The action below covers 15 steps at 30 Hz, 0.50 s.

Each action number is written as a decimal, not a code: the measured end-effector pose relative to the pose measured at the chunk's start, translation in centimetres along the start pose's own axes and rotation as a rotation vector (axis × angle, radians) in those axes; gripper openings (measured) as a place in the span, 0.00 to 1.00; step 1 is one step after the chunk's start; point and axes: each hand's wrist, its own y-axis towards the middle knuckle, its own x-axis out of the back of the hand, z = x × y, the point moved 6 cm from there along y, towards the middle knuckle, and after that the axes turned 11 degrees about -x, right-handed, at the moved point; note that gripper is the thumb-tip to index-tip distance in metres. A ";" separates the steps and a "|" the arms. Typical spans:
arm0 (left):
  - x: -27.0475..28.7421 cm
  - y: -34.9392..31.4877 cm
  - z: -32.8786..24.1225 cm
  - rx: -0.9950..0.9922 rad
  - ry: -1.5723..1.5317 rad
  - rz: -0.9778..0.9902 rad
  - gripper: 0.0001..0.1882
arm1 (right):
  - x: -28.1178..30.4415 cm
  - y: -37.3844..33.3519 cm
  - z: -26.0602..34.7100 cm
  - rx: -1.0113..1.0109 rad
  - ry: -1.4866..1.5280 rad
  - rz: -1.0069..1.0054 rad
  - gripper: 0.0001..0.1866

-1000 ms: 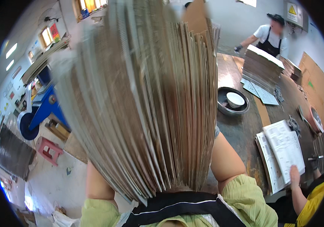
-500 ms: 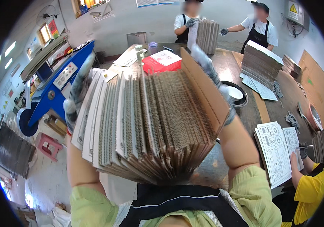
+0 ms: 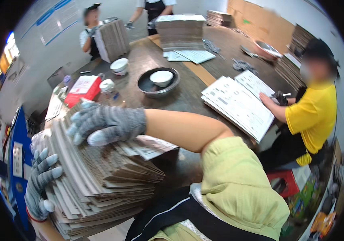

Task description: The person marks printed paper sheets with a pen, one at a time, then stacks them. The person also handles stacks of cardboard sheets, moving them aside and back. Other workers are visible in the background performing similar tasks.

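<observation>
Corrugated cardboard stack (image 3: 111, 176) had gone from dead ahead to lower left since the last frame, and the view had swung right. Left hand (image 3: 40, 184): grey-gloved, fingers spread against the outer side of the stack. Right hand (image 3: 107, 122): forearm across the body, fingers parted and loosely bent over the stack's top, thumb apart. I couldn't tell how hard it bore down, if at all.

Risks, my read: sheets were fanned and ragged at the near right end, no hand there, so uneven pressure could have let some slide out. A lean that way could have disturbed the printed sheets (image 3: 154, 146) just beside. A wide right-hand sweep could have tipped the white-capped bottle (image 3: 109, 95) behind that glove.

Hidden: the stack's underside, so I couldn't confirm that the table (image 3: 192, 96) carried it. Left palm was out of sight. Blue machine (image 3: 24, 134) was mostly cropped by the fisheye rim.
</observation>
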 end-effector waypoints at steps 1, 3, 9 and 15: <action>-0.3 0.0 -0.8 0.026 0.011 -0.050 0.40 | -0.4 -0.1 0.1 0.013 0.061 -0.022 0.25; -1.1 -0.4 -0.4 -0.129 -0.011 -0.208 0.37 | -0.4 -1.8 -1.1 -0.077 0.045 -0.282 0.30; -5.0 -11.8 9.5 0.080 -0.464 -1.398 0.37 | -0.2 -7.4 -7.5 -0.236 0.302 -0.613 0.34; -14.0 -12.1 14.3 0.344 -0.963 -1.266 0.37 | -4.1 -8.7 -8.7 -0.527 0.318 -0.494 0.40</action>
